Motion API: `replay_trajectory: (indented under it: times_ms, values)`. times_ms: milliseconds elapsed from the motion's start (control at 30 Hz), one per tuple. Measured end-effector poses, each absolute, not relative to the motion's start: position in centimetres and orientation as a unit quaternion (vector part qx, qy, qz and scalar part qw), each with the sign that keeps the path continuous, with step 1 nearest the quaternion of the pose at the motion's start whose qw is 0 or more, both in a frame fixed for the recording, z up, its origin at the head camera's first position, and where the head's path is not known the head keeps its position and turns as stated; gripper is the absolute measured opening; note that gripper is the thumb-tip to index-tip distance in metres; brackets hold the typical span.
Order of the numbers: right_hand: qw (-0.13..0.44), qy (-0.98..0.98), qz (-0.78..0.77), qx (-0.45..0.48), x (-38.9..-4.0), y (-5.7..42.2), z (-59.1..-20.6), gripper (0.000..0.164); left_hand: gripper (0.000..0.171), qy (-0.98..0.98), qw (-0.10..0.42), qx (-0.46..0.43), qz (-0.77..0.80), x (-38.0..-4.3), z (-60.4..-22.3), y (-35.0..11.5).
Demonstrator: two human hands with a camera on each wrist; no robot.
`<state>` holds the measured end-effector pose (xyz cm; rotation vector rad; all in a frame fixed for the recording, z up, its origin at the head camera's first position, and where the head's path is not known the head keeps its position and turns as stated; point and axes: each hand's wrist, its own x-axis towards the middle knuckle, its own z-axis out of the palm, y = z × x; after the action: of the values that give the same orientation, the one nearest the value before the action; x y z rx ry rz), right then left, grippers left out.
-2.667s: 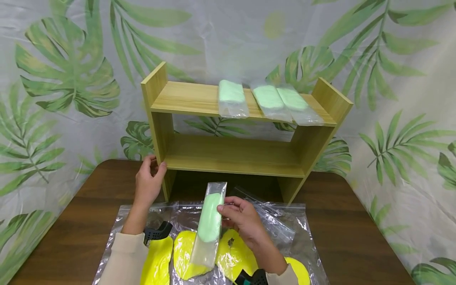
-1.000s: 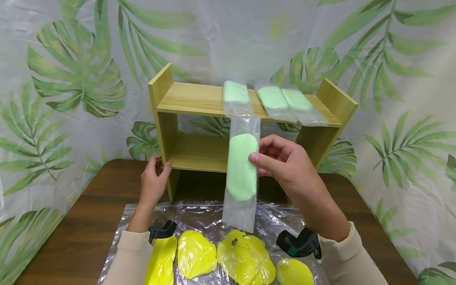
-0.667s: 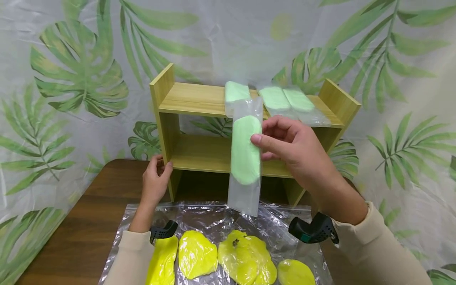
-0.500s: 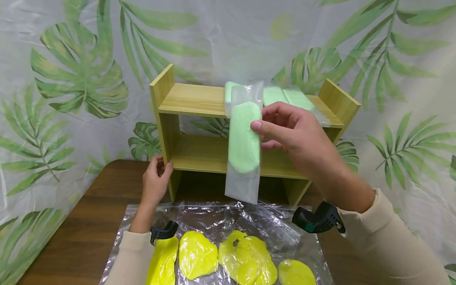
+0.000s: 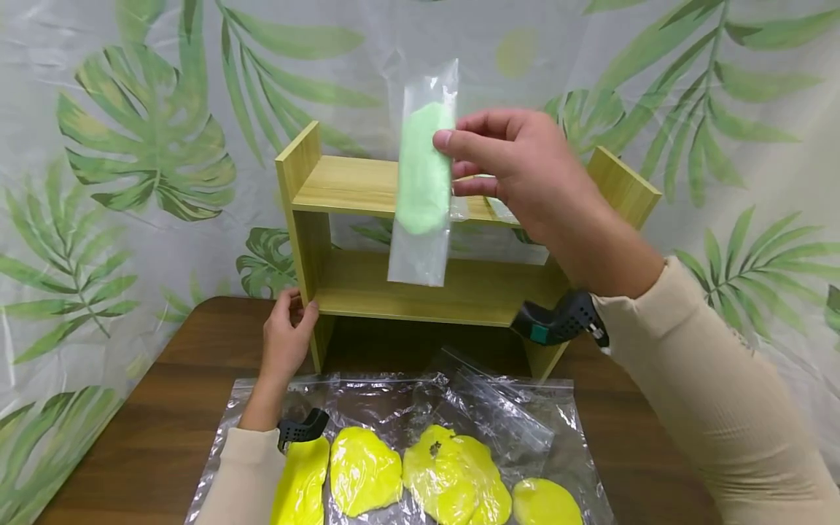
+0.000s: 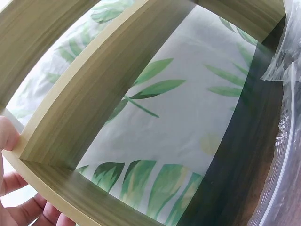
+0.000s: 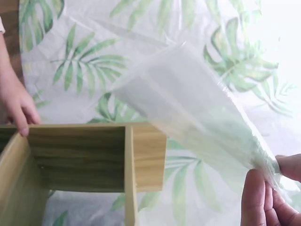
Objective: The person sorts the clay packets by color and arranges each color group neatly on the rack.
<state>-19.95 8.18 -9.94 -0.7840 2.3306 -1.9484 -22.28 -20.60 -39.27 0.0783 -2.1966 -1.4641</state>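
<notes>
My right hand [image 5: 515, 157] pinches the right edge of a clear plastic bag holding a pale green, clay-like slab [image 5: 423, 168], thumb in front. The bag hangs upright in front of the top board of a small wooden shelf [image 5: 426, 288], its upper end above the board. In the right wrist view, the bag [image 7: 174, 89] stretches out from the fingertips. My left hand [image 5: 284, 339] grips the shelf's left side panel near the middle board; the left wrist view shows its thumb on the front edge and fingers [image 6: 30, 209] outside. Another bag [image 5: 502, 210] on the top board is mostly hidden.
Several flat yellow pieces [image 5: 364, 470] lie with a large clear zip bag [image 5: 374, 394] on the brown table [image 5: 170, 386], before the shelf. A smaller clear zip bag [image 5: 499, 401] lies across its right part. A leaf-patterned cloth [image 5: 151, 80] hangs behind.
My right hand has raised the bagged green slab from low over the yellow pieces to the top board, most recently up and slightly left. The left hand keeps its hold on the shelf.
</notes>
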Motion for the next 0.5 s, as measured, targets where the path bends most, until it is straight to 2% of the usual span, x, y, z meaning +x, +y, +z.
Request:
replay_trajectory:
  times_ms: [500]
  values:
    - [0.057, 0.715, -0.686, -0.124, -26.0, 3.4, -7.5, 0.036, 0.033, -0.798, 0.261, 0.025, -0.542, -22.7, -39.6, -20.2]
